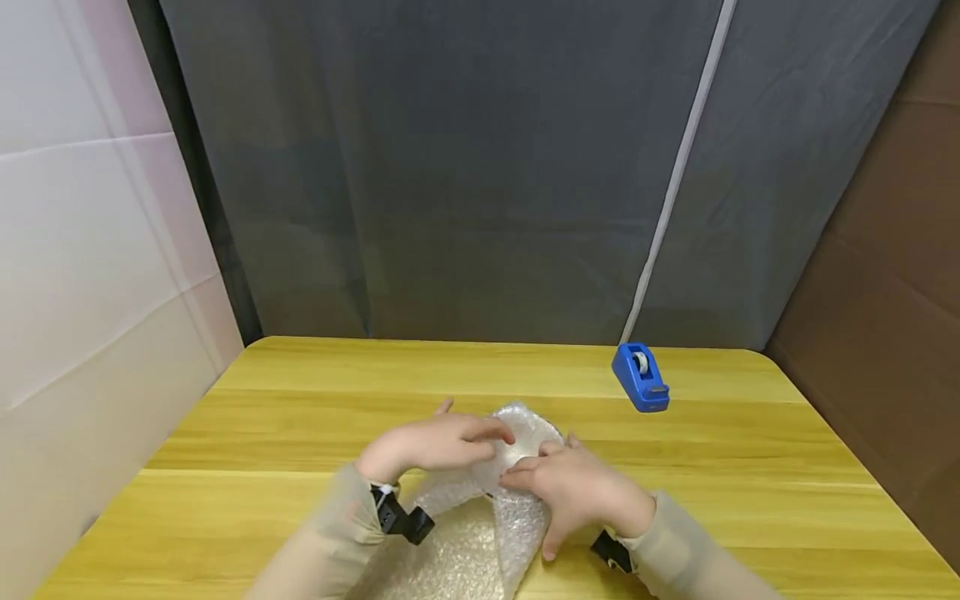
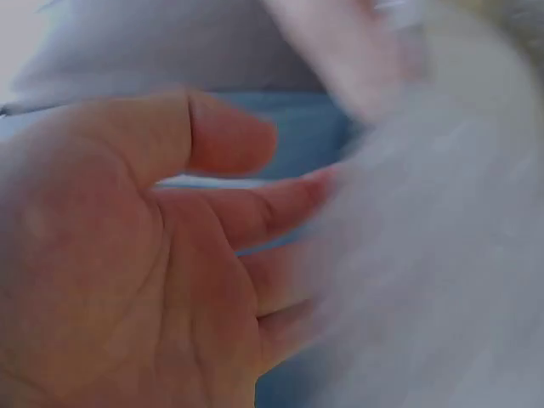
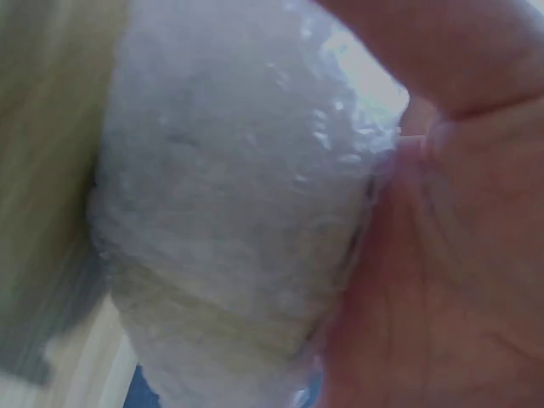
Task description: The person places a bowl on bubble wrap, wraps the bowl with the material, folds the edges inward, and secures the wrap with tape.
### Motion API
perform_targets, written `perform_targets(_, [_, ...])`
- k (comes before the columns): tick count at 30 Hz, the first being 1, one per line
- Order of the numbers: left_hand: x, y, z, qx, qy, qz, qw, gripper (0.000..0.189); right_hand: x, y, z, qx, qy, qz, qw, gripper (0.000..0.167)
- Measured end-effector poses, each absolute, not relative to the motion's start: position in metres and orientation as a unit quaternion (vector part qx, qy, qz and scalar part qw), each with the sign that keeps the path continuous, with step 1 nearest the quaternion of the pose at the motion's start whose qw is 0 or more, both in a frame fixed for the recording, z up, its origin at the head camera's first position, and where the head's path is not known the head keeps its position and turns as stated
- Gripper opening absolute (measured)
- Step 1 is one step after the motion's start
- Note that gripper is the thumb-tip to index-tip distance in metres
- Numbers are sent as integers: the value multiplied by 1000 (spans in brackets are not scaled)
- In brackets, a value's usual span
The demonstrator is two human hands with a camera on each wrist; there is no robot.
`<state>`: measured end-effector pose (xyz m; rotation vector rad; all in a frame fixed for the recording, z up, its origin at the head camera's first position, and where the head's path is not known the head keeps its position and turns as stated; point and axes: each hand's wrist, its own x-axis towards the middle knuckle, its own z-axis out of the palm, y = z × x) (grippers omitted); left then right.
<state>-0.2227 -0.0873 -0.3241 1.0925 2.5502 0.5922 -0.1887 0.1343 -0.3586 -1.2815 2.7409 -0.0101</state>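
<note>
A sheet of bubble wrap (image 1: 442, 554) lies at the table's near edge. Its far part is folded up into a bundle (image 1: 528, 433) between the two hands; what is inside is hidden. My left hand (image 1: 442, 442) reaches over the bundle's left side, fingers loosely extended. In the left wrist view its fingertips pass behind the blurred bubble wrap (image 2: 433, 255), thumb apart from it. On the right side, my right hand (image 1: 581, 492) curls its fingers over the bundle. The right wrist view has the wrapped bundle (image 3: 238, 170) against its palm, some fingers hidden behind.
A blue tape dispenser (image 1: 643, 383) with a roll of tape stands at the back right of the wooden table (image 1: 262, 417). A dark grey curtain (image 1: 480, 183) hangs behind the table, with a white panel (image 1: 97, 208) at left and a brown one (image 1: 892, 292) at right.
</note>
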Motion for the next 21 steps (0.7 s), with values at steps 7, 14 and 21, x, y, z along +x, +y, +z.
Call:
perform_targets(7, [-219,-141,-301,353,919,146,97,48,-192,136,-367,-419,907,-18,45,89])
perform_targets(14, [-212,-189,-342,389,916,-39,-87,99,-195,138,-370,-418,908,-34,27,75])
perform_targets(21, [-212,-197,-369,444,879,-89,-148,102,-195,136,-370,-395,918,-24,25,65])
